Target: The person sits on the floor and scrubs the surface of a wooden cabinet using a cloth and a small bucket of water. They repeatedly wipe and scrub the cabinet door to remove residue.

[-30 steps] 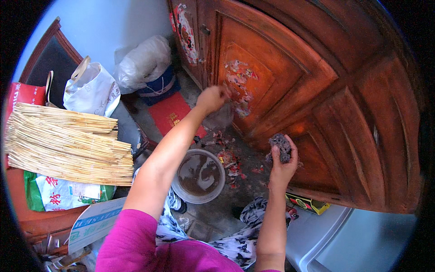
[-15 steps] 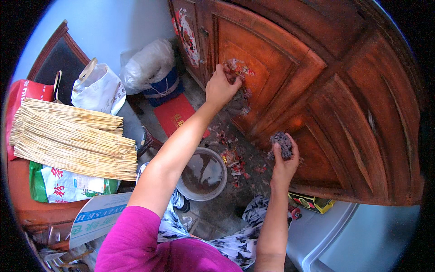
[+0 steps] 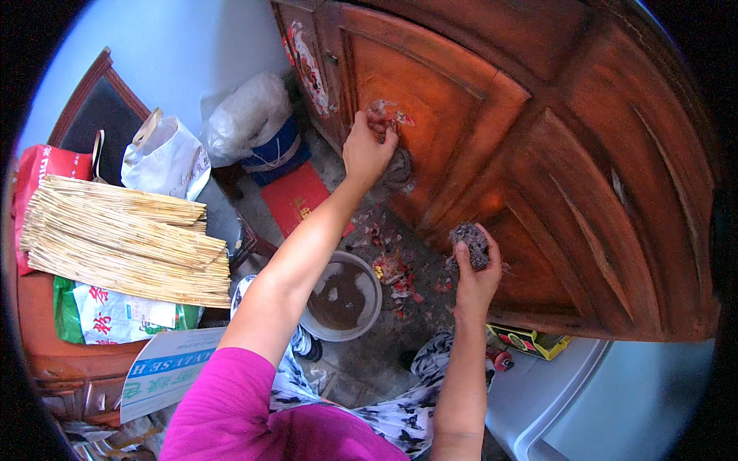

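Note:
My left hand (image 3: 367,147) reaches up to a brown wooden door (image 3: 538,138), its fingers pinching at a torn patch of red paper (image 3: 388,115) stuck to the panel. My right hand (image 3: 475,273) is lower and to the right, shut on a dark grey scouring pad (image 3: 470,240) held against the bottom of the door. Scraps of red paper (image 3: 392,269) lie scattered on the concrete floor between my arms. A round basin of murky water (image 3: 340,296) stands on the floor beside my left forearm.
A bundle of straw stalks (image 3: 123,238) lies on a wooden chair at left, over green and red bags. White plastic bags (image 3: 165,157) and a clear sack (image 3: 246,115) sit by the wall. A flat red packet (image 3: 296,196) lies on the floor. A yellow box (image 3: 530,342) rests by the door's lower edge.
My left hand has risen along the door from the lower paper patch to the upper one. My right hand stays at the door's bottom with the pad.

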`<action>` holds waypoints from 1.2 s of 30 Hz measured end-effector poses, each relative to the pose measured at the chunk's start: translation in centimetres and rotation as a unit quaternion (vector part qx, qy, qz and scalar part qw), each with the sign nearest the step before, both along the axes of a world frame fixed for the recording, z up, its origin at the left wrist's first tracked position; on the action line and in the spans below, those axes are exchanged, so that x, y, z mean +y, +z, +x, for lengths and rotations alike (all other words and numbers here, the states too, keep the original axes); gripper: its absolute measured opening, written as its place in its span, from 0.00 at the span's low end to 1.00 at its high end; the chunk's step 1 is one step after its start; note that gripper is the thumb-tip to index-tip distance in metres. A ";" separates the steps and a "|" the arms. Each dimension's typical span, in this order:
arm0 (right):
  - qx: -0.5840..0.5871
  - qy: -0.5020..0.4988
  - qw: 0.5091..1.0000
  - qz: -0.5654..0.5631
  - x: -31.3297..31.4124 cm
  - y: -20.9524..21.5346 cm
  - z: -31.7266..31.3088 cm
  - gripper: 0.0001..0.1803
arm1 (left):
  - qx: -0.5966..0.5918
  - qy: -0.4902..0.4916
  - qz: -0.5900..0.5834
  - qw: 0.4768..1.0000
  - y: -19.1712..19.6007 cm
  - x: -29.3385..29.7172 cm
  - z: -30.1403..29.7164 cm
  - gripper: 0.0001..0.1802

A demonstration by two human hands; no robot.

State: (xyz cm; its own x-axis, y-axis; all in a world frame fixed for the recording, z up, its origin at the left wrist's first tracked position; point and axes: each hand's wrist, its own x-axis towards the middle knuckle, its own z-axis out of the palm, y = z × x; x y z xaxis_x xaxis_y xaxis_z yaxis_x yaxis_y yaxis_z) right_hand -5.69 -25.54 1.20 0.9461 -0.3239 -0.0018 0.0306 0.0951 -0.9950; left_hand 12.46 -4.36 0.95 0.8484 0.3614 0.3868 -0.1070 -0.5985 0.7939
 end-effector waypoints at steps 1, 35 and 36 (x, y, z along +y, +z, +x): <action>-0.007 0.000 1.000 0.002 0.0 0.1 -0.1 0.22 | -0.013 -0.014 -0.003 1.000 0.3 -0.2 -0.5 0.22; 0.010 0.418 0.862 -0.287 4.3 -0.8 -3.9 0.23 | -0.094 -0.026 0.181 0.979 3.9 -0.5 -1.9 0.23; 0.005 0.414 0.864 -0.287 4.4 -0.9 -3.9 0.22 | -0.092 -0.014 0.199 0.976 4.1 -0.6 -1.4 0.22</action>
State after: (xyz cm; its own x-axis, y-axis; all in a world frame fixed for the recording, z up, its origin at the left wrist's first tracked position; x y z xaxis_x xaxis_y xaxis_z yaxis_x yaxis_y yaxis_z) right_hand -9.61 -21.18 0.35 0.8546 0.5138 -0.0753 0.1796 -0.4285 -0.8855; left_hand 11.06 -4.95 5.03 0.7592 0.1302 0.6377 -0.2456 -0.8501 0.4659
